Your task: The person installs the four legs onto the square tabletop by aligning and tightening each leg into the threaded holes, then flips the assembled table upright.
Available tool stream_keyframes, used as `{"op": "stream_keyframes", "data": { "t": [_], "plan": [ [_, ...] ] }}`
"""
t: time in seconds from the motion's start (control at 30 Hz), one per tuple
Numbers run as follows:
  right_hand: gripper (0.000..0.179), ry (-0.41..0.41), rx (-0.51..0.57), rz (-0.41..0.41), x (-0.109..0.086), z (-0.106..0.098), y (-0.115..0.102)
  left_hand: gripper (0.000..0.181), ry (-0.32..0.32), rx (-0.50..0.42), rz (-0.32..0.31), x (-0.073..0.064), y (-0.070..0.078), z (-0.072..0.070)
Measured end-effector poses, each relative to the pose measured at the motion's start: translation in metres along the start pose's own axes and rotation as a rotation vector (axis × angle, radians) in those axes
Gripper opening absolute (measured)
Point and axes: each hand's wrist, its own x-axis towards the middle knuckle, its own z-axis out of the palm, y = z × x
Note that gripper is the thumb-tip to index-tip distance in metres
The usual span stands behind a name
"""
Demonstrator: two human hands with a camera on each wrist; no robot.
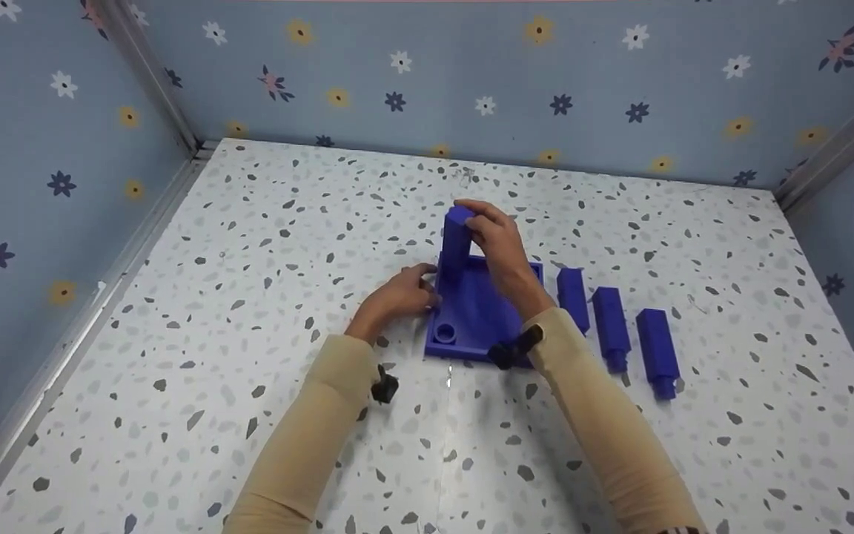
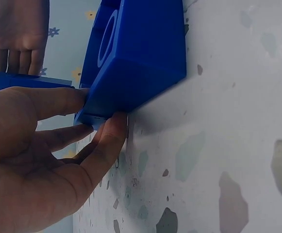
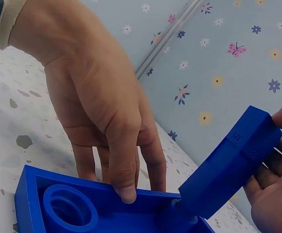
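Observation:
A blue shallow tray [image 1: 475,311] with raised walls and round corner sockets lies on the table. My left hand [image 1: 401,293] pinches its left wall, the thumb at the rim and the other fingers outside, as the right wrist view also shows. My right hand [image 1: 501,248] grips the upper end of a blue square-sided leg [image 1: 457,241]. That leg stands at the tray's far left corner; in the right wrist view the leg [image 3: 233,162] leans, its narrow lower end at the corner socket. How deep it sits cannot be told. The near-left socket [image 3: 70,208] holds nothing.
Three more blue legs lie to the right of the tray: a nearer one [image 1: 574,300], a middle one [image 1: 611,326] and an outer one [image 1: 657,352]. Two show narrower round ends. Flower-patterned panels [image 1: 442,74] enclose the speckled table [image 1: 286,297].

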Motion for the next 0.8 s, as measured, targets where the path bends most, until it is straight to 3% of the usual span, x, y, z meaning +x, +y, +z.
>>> {"op": "stream_keyframes", "data": {
  "t": [0.27,0.53,0.8],
  "plan": [
    [0.034,0.008,0.018,-0.027,-0.003,0.002,0.0,0.064,0.001,-0.003,0.001,0.0,-0.001,0.0],
    [0.034,0.03,-0.065,-0.075,-0.007,0.005,0.004,0.063,-0.007,-0.057,0.017,-0.001,-0.001,0.002],
    [0.035,0.066,-0.161,-0.082,-0.017,0.009,-0.007,0.064,0.005,0.001,0.009,-0.002,0.0,0.0]
  ]
}}
